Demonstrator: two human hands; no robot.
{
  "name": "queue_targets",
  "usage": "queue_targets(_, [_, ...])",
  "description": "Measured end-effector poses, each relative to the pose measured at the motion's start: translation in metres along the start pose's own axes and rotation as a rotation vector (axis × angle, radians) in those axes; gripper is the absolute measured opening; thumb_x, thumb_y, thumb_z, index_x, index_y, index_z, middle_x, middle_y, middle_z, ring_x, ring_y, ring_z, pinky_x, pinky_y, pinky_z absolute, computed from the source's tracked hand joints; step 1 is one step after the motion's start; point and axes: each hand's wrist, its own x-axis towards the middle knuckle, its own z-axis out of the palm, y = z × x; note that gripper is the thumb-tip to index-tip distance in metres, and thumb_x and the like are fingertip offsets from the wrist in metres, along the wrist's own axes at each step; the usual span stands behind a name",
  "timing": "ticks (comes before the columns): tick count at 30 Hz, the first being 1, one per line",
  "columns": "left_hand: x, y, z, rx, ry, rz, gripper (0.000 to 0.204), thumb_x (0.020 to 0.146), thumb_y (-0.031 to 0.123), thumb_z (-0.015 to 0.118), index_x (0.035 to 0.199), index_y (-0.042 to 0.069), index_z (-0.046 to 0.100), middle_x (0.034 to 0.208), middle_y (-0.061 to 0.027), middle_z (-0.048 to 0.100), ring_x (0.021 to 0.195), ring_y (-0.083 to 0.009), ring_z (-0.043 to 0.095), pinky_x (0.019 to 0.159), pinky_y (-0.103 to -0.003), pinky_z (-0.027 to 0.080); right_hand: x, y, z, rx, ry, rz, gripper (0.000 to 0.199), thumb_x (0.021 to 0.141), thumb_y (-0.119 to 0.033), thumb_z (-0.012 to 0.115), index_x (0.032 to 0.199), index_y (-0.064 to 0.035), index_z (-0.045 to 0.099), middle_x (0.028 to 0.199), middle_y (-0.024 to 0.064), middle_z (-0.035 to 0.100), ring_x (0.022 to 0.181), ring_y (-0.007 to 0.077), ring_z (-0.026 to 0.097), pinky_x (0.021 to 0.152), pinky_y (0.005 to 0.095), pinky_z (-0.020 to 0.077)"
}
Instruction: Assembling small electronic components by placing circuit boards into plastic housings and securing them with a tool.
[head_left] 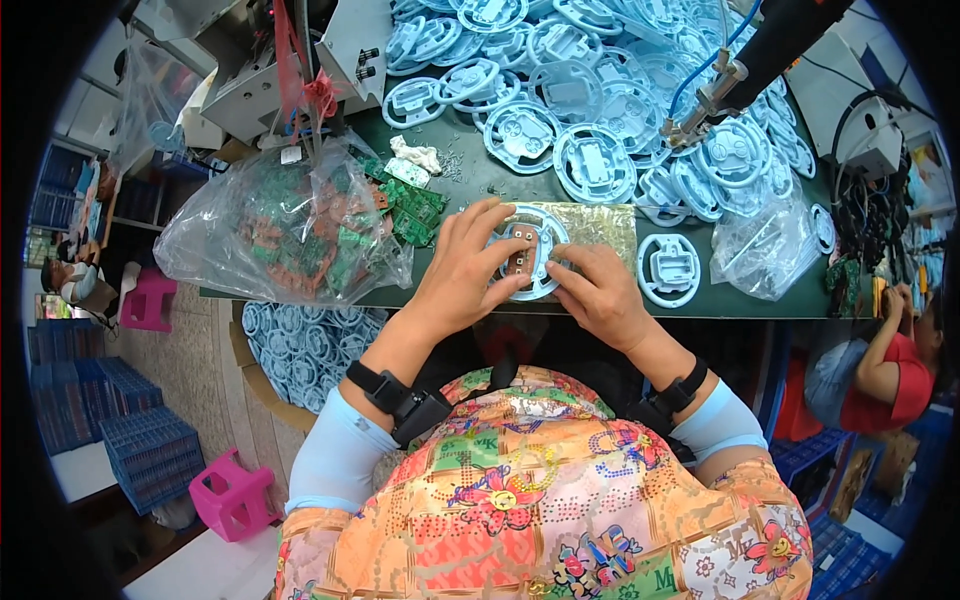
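Observation:
A light-blue plastic toy steering wheel [545, 222] lies at the table's near edge, partly over a yellowish shiny sheet. Within its ring sits a small brown circuit board [521, 262]. My left hand [462, 268] curves around the wheel's left side, thumb at the bottom rim and fingers over the board. From the right, my right hand [603, 292] pinches at the wheel's right side; its fingertips partly cover the rim, and any small part between them is hidden. Another light-blue wheel [669, 270] lies flat just right of my right hand.
A pile of light-blue wheels [595, 160] covers the far table. A clear bag of green and brown circuit boards [300, 225] stands left, beside loose green boards [412, 212]. A screwdriving tool [715, 95] hangs at far right. Below the table's left edge is a box of wheels [310, 345].

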Motion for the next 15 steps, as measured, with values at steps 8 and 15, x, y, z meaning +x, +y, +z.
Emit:
queue_targets(8, [-0.013, -0.008, 0.001, -0.021, 0.015, -0.066, 0.036, 0.078, 0.018, 0.074, 0.112, 0.013, 0.065, 0.130, -0.0108, 0.058, 0.122, -0.0364, 0.052, 0.098, -0.048, 0.040, 0.006, 0.000, 0.011, 0.047, 0.005, -0.036, 0.044, 0.068, -0.001, 0.075, 0.110, -0.0016, 0.062, 0.115, 0.0172, 0.062, 0.096, 0.0365, 0.062, 0.080, 0.0456, 0.0492])
queue_targets(15, [-0.028, -0.004, 0.046, 0.020, 0.283, 0.009, 0.026, 0.085, 0.021, 0.067, 0.108, 0.012, 0.059, 0.133, -0.0142, 0.052, 0.126, -0.0339, 0.047, 0.098, -0.048, 0.038, -0.024, -0.002, 0.012, 0.007, -0.039, 0.091, 0.042, 0.073, 0.008, 0.067, 0.114, -0.0007, 0.064, 0.124, 0.0215, 0.059, 0.113, 0.0400, 0.057, 0.095, 0.0467, 0.0463])
